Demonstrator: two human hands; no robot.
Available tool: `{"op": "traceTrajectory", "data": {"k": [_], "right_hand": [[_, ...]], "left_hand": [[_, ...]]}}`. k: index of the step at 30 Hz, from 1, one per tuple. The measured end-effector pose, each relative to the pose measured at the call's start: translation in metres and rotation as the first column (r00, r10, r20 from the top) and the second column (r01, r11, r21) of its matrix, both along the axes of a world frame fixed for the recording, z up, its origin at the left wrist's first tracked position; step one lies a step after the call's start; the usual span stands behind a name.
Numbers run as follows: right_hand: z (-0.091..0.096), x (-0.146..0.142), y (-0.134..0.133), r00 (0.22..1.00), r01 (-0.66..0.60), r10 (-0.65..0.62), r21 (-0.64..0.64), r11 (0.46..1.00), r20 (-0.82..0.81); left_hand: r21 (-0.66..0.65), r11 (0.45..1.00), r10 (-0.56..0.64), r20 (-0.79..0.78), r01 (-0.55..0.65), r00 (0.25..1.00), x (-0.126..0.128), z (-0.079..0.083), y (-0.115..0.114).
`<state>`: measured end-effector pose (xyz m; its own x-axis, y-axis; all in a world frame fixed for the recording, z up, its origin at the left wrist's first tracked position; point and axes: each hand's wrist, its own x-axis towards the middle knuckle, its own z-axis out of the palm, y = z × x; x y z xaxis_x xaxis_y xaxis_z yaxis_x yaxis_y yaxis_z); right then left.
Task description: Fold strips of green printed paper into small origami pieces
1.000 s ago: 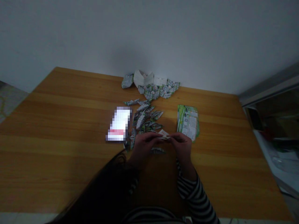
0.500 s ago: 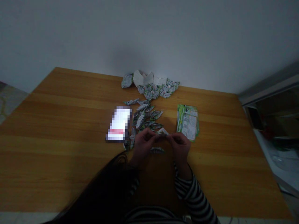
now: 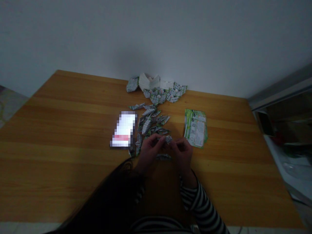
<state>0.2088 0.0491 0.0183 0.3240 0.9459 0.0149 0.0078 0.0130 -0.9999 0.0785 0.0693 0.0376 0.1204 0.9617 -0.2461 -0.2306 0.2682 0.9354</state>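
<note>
Between my two hands is a small folded piece of printed paper (image 3: 168, 139). My left hand (image 3: 149, 150) pinches its left side, and my right hand (image 3: 182, 151) pinches the right side; the fingertips partly cover it. Just below, a single folded paper piece (image 3: 163, 157) lies on the wooden table (image 3: 226, 182). Beyond my left hand spreads a loose pile of folded paper pieces (image 3: 147, 125), printed in grey and green. To the right sits a stack of flat green-and-white printed sheets (image 3: 197, 127).
A phone with a bright, blurred screen (image 3: 124, 128) lies left of the pile. Near the wall (image 3: 156, 39) stand joined folded-paper shapes (image 3: 158, 94), some white. At the far right is a shelf (image 3: 290, 165) holding a dark phone-like object (image 3: 266, 124).
My right hand has moved left, closer to my left hand. The paper between them has turned and now shows a lighter printed face.
</note>
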Motion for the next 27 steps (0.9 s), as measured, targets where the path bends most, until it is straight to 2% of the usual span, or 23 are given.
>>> {"op": "traceTrajectory", "data": {"k": [3,8,19,24,27], "right_hand": [[0.0,0.001,0.001,1.0,-0.018,0.018,-0.005,1.0,-0.004],[0.0,0.002,0.002,0.999,-0.042,0.042,0.0,0.999,-0.03],[-0.001,-0.003,0.001,0.945,-0.044,0.019,-0.07,0.997,-0.327],[0.005,-0.002,0.004,0.95,-0.05,0.032,-0.05,0.997,-0.311],[0.006,0.002,0.005,0.965,-0.044,0.04,-0.009,0.999,-0.258]], "left_hand": [[0.04,0.998,0.041,-0.062,-0.039,0.997,0.0,0.001,-0.001],[0.009,1.0,0.007,-0.016,-0.007,1.0,-0.001,0.0,-0.002],[-0.013,0.999,0.043,0.119,-0.042,0.992,0.008,0.002,-0.008],[-0.018,0.999,0.051,0.115,-0.049,0.992,0.01,-0.002,-0.009],[-0.02,1.0,0.006,0.105,-0.004,0.995,0.007,-0.004,-0.008]]}}
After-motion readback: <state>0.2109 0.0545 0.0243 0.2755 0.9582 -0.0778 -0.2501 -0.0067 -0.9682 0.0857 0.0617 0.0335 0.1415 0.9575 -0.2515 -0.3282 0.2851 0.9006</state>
